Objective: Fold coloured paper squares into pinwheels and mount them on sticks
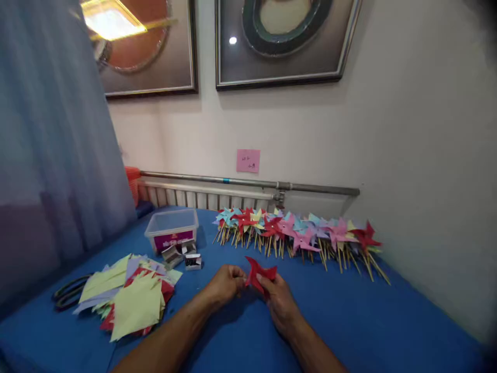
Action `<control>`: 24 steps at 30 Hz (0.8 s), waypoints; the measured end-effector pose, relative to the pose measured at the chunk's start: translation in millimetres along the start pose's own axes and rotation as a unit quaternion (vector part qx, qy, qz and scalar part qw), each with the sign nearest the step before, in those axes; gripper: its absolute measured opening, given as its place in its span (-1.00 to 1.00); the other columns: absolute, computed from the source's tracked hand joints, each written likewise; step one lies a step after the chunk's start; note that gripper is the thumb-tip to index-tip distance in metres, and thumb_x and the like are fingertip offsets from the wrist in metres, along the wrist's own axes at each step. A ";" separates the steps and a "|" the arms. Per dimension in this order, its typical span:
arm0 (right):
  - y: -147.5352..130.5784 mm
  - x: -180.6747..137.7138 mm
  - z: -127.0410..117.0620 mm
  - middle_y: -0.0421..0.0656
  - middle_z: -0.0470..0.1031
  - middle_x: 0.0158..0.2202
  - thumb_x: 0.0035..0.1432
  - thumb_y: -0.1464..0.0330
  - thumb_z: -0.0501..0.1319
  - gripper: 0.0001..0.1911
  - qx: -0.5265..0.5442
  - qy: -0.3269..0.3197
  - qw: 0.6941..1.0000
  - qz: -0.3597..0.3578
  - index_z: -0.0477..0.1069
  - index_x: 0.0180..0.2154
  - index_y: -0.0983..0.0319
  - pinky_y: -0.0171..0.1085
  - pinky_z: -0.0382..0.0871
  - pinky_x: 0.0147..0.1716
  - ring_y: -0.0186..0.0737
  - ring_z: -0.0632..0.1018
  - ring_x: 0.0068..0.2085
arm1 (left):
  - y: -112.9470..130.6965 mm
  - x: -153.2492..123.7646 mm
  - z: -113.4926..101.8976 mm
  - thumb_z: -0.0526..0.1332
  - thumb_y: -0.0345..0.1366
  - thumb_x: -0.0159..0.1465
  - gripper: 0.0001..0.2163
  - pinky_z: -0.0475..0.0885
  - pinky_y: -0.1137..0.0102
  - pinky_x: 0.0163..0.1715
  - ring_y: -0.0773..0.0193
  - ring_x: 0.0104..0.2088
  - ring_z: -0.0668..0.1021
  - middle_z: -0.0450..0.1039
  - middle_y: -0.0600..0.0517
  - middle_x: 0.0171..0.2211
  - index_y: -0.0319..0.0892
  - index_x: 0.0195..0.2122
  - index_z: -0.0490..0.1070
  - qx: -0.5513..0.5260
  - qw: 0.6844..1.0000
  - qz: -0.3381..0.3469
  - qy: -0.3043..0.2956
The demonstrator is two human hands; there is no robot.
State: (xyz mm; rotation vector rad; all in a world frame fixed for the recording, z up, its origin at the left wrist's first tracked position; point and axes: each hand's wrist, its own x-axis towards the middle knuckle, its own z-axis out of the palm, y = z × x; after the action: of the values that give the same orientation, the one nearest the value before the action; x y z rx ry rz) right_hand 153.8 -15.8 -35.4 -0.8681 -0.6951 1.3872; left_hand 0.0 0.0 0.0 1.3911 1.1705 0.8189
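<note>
A red paper pinwheel [259, 272] with folded points is held over the blue table between my two hands. My right hand [280, 301] grips it from the right, thumb pressed on its face. Just left of it, my left hand [225, 284] is closed in a pinch close to one red tip. What lies between those left fingers is too small to make out. No stick shows on this pinwheel.
Finished pinwheels on sticks [303, 238] lie in a long row by the wall. Cut paper sheets [137, 303] are piled left, beside black-handled scissors [70, 292]. Small open boxes [193, 261] sit before a clear plastic tub [173, 225]. A curtain [58, 129] hangs left.
</note>
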 end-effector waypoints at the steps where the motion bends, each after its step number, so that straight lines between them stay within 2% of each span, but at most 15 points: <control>1: 0.5 0.5 -0.9 -0.18 0.69 -0.39 -0.46 0.14 0.70 -0.40 0.001 0.002 1.000 0.001 0.61 -0.33 0.25 -0.24 0.50 -0.24 -0.19 0.63 -0.36 | 0.2 -0.1 -0.1 0.14 -0.45 0.02 -0.91 0.05 0.46 -0.60 0.43 -0.69 0.21 0.25 0.18 -0.73 -0.17 -0.59 0.35 -0.001 1.000 0.004 0.000; 8: 2.1 2.0 -3.7 -0.15 0.70 -0.35 -0.36 0.17 0.68 -0.48 -0.006 0.005 1.000 0.001 0.62 -0.34 0.25 -0.23 0.49 -0.24 -0.18 0.63 -0.34 | -0.8 -0.5 0.0 0.17 -0.45 0.06 -0.90 0.03 0.46 -0.61 0.44 -0.70 0.20 0.24 0.20 -0.73 -0.17 -0.57 0.34 0.001 1.000 -0.002 -0.004; 17: 5.2 5.1 -5.5 -0.17 0.66 -0.42 -0.35 0.18 0.67 -0.51 -0.008 0.014 1.000 -0.011 0.60 -0.37 0.25 -0.23 0.49 -0.24 -0.17 0.62 -0.35 | 1.1 -1.9 3.5 0.13 -0.50 0.10 -0.86 0.03 0.45 -0.60 0.43 -0.70 0.20 0.23 0.19 -0.74 -0.17 -0.56 0.33 0.008 1.000 -0.006 0.000; 24: 7.7 6.3 -7.7 -0.16 0.67 -0.40 -0.32 0.20 0.66 -0.53 -0.006 0.018 1.000 -0.015 0.60 -0.36 0.25 -0.23 0.48 -0.27 -0.20 0.60 -0.37 | -1.6 -1.0 4.8 0.15 -0.49 0.11 -0.86 0.04 0.45 -0.59 0.43 -0.68 0.22 0.24 0.19 -0.72 -0.17 -0.57 0.32 0.007 1.000 0.003 -0.001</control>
State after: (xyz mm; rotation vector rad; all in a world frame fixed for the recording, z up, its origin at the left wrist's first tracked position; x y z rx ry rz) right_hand 156.7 -10.6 -46.4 -0.8857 -0.6874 1.3386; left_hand 3.9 -2.5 -2.3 1.4061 1.1737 0.8148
